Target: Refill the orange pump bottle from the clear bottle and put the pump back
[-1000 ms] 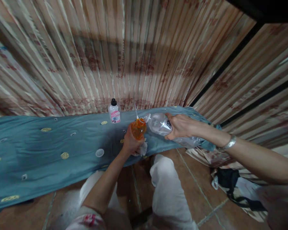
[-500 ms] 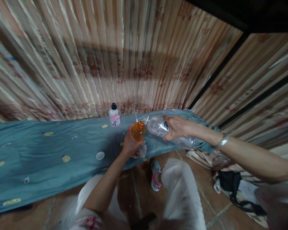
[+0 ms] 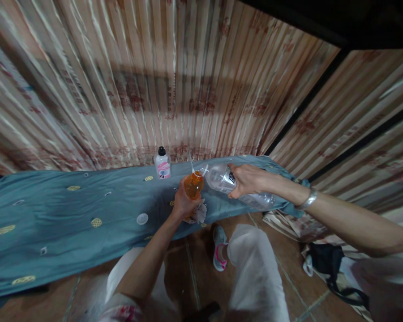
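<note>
My left hand (image 3: 184,202) is closed round an orange see-through bottle (image 3: 194,185), held tilted with its open mouth up. A crumpled pale cloth or tissue (image 3: 199,213) shows just below that hand. My right hand (image 3: 246,180) grips a large clear plastic bottle (image 3: 218,177) lying nearly level, its neck pointing left at the orange bottle's mouth. The two mouths are very close; whether they touch I cannot tell. Behind the orange bottle a thin white stick-like piece (image 3: 191,163) stands up. Any liquid passing between the bottles is too small to make out.
A clear bottle with a black cap and pink label (image 3: 163,165) stands at the back of the bench covered in blue-green cloth (image 3: 63,214). A round white lid (image 3: 142,218) lies near its front. Pleated curtains (image 3: 188,89) hang behind. A black bag (image 3: 325,259) lies on the tiled floor.
The view has shifted slightly, so everything appears a little lower and to the right. Both hands keep their hold, and the bottles stay mouth to mouth as before.
</note>
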Motion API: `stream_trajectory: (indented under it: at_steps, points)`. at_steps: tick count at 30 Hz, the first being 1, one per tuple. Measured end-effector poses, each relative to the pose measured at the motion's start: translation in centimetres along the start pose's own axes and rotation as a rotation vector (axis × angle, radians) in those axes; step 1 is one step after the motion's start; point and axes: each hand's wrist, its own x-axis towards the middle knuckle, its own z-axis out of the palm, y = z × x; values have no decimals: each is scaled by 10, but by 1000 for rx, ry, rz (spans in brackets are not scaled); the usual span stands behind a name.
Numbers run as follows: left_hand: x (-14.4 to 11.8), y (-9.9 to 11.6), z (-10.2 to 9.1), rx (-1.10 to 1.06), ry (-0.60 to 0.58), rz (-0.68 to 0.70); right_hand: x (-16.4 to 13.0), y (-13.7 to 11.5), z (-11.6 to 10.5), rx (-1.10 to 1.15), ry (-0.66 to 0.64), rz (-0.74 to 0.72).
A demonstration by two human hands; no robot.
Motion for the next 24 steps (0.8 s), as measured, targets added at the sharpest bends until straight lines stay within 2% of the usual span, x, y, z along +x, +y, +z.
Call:
stream_trajectory:
  at_steps: [24]
  points:
    - [-2,-3,2,-54,11,-21,2,-4,-7,-10,-12,-14]
